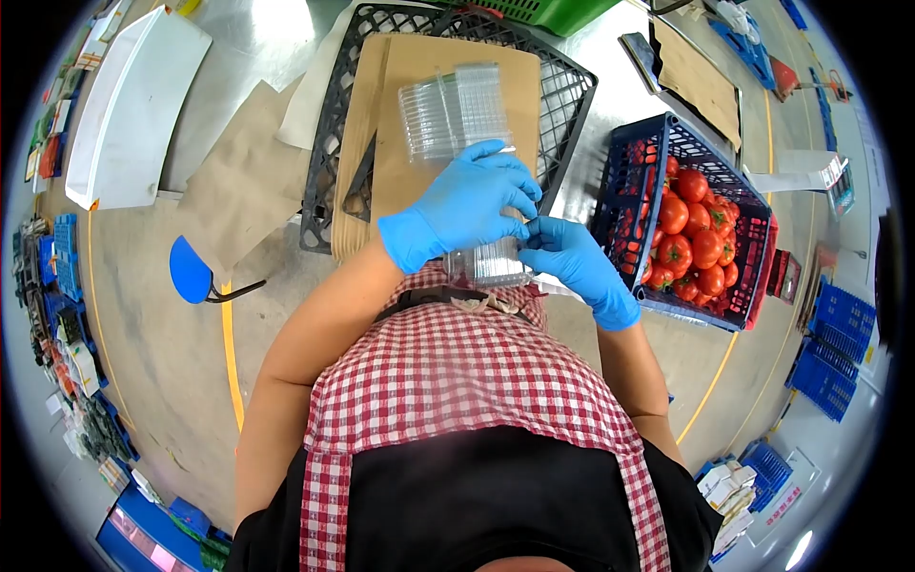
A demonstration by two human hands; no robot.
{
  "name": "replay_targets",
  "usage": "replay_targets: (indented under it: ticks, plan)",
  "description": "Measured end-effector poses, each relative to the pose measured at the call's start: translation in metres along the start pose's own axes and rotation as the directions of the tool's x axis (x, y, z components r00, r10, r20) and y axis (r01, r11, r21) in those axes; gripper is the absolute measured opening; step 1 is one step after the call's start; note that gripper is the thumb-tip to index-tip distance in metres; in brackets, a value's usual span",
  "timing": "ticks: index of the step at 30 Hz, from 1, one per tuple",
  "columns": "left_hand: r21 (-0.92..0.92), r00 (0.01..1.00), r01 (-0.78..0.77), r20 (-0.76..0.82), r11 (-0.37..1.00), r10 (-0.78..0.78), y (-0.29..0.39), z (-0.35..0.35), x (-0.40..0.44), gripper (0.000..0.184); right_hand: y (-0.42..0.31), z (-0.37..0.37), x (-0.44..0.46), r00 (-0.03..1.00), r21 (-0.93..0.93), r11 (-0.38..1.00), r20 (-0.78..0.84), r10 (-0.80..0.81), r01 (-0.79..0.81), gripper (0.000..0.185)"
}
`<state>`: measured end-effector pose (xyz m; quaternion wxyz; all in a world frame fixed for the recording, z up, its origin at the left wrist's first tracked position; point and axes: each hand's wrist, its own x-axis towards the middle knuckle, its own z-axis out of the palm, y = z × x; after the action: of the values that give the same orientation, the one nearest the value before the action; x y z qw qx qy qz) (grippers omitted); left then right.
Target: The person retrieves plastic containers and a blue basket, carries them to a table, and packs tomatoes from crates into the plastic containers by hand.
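Left grip (pixel 477 202) and right grip (pixel 570 263), closure unclear, meet beside a clear container (pixel 491 266).

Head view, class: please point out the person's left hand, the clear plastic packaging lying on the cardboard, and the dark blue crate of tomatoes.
Left hand (pixel 469 200): head view, on the back of the hand.
Clear plastic packaging (pixel 469 105): head view, on its upper surface.
Dark blue crate (pixel 621 217): head view, on its side wall.
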<state>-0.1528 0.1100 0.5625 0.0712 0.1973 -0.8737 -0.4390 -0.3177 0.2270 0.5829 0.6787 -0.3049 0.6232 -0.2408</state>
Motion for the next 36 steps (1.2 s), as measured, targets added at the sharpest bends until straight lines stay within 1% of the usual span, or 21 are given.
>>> replay_targets:
  ticks: [6,9,12,15,18,21,24,27,33,36]
  plan:
    - [0.007,1.0,-0.01,0.006,1.0,0.01,0.0,-0.001,0.0,0.019,0.002,0.002,0.0,1.0,-0.003,1.0,-0.023,-0.02,0.02,0.025]
    - [-0.008,1.0,0.012,0.014,1.0,-0.012,0.002,-0.002,0.001,0.019,0.001,0.003,-0.001,0.999,-0.054,0.998,-0.039,0.02,-0.022,0.024]
    - [-0.012,1.0,0.023,0.015,1.0,-0.023,0.0,0.001,0.001,0.02,-0.006,0.01,-0.003,0.992,-0.31,0.951,-0.125,-0.035,-0.006,0.021]
    - [0.014,1.0,-0.027,-0.011,1.0,0.027,0.0,0.001,0.001,0.021,-0.02,0.008,-0.008,0.991,-0.514,0.857,-0.133,-0.028,-0.045,0.021]
    - [-0.005,0.999,-0.027,0.022,1.0,0.027,0.001,0.0,0.001,0.022,-0.002,-0.001,-0.005,0.998,-0.202,0.979,-0.07,0.002,-0.016,0.021]
    - [-0.021,0.999,0.002,0.039,1.0,-0.002,0.002,-0.002,0.001,0.021,0.005,0.001,-0.003,0.999,-0.073,0.997,-0.044,-0.014,0.011,0.027]
    - [0.011,0.999,-0.024,0.034,1.0,0.024,0.0,-0.002,0.0,0.021,0.005,0.002,-0.003,0.998,-0.036,0.998,-0.038,-0.044,0.043,0.025]
    - [0.007,0.999,-0.025,0.027,1.0,0.025,0.001,-0.003,-0.001,0.021,0.007,0.002,-0.002,0.998,-0.036,0.998,-0.04,-0.051,0.049,0.026]
    - [0.002,1.0,-0.016,0.021,1.0,0.016,0.001,0.0,0.0,0.021,0.006,0.003,-0.002,0.997,-0.154,0.987,-0.067,-0.043,0.032,0.026]
    - [0.011,0.999,-0.02,0.03,1.0,0.019,0.002,-0.001,0.001,0.022,0.01,0.002,-0.001,0.993,-0.119,0.989,-0.072,-0.091,0.082,0.026]
